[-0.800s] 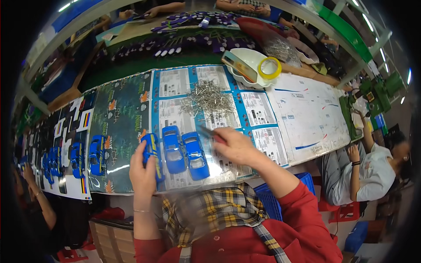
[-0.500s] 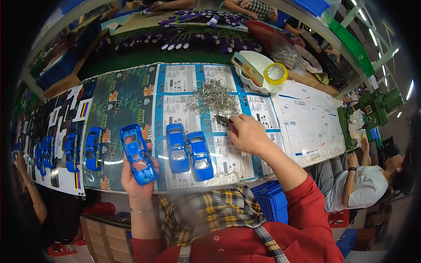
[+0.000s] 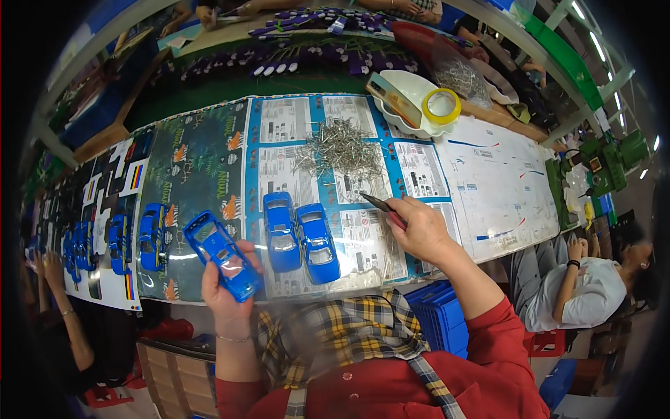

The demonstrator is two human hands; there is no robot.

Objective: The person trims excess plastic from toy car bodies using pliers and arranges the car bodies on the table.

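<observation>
My left hand is closed around a blue toy car body, held tilted over the near table edge. Its openings show through, and the fingers grip its lower end. In my right hand is a dark, slim, pointed tool with a reddish handle, its tip pointing left, just short of a loose heap of thin metal pins. Whether the tip holds a pin is too small to tell. Between my hands, two blue toy car bodies lie side by side on the printed sheet.
More blue cars stand in a row to the left, near another person's hand. A white scalloped bowl behind the pins holds yellow tape and a phone-like slab. Right stands a green machine, with a person seated near it.
My right hand has drawn back from the heap, toward me and to the right, with the tool. The car body in my left hand has turned and shifted slightly.
</observation>
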